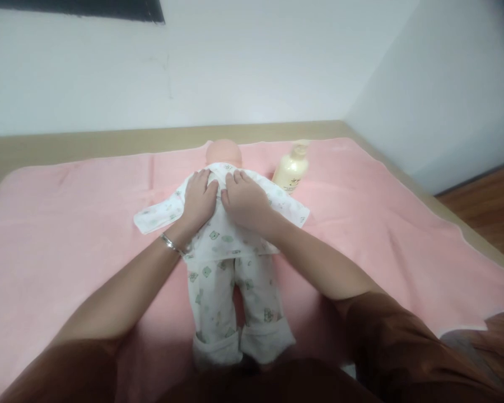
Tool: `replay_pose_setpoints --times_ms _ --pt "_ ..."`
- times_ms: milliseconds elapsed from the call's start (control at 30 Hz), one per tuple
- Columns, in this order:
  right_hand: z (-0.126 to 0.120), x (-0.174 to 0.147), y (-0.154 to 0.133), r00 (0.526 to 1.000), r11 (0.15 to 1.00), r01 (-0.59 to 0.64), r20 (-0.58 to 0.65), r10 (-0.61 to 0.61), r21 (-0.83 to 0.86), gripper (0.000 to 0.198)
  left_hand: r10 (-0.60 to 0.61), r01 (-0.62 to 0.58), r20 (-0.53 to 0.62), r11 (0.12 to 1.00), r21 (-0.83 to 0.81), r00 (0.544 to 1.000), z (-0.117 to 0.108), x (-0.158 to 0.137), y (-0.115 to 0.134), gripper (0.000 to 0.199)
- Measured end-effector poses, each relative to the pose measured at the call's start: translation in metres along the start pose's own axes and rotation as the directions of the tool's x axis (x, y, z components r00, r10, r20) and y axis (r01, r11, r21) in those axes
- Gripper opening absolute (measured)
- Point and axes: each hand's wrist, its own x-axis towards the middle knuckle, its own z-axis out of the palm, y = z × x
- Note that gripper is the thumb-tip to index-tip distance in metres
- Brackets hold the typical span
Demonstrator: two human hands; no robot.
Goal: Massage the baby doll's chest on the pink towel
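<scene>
A baby doll in a white printed top (224, 232) and matching trousers (216, 302) lies stretched out, its bare head (223, 152) pointing away from me. No facial features show, and I cannot tell which side of the doll faces up. My left hand (200, 197) rests flat on the left of the upper torso, a silver bracelet (171, 244) on that wrist. Opposite it, my right hand (247, 200) lies on the right of the upper torso, fingers extended. Both sleeves of the top spread outwards. The trouser cuffs are turned up.
Beside the doll's right-hand sleeve is a pale yellow pump bottle (292, 168). A pink cloth (88, 212) covers most of the tan surface (109, 138). White walls (256, 67) stand behind and to the right. Wooden flooring (483, 196) shows at the far right.
</scene>
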Motion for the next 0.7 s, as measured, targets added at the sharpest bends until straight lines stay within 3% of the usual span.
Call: replay_pose_setpoints --times_ms 133,200,567,700 --pt "0.001 0.018 0.017 0.971 0.956 -0.236 0.071 0.227 0.176 0.054 0.0 0.001 -0.017 0.999 0.047 1.0 -0.001 -0.002 0.006 0.05" --pt "0.003 0.022 0.022 0.956 0.933 -0.289 0.106 0.272 0.215 0.057 0.01 -0.009 -0.021 0.998 0.064 1.0 -0.001 -0.002 0.007 0.05" --pt "-0.004 0.022 0.026 0.959 0.946 -0.265 0.157 0.238 0.188 0.052 -0.028 0.021 0.086 0.996 0.086 0.996 0.001 -0.019 0.022 0.063" --pt "-0.003 0.016 0.017 0.978 0.979 -0.198 0.081 0.193 0.055 0.049 -0.002 -0.01 0.119 0.995 0.1 0.993 -0.001 -0.018 0.023 0.062"
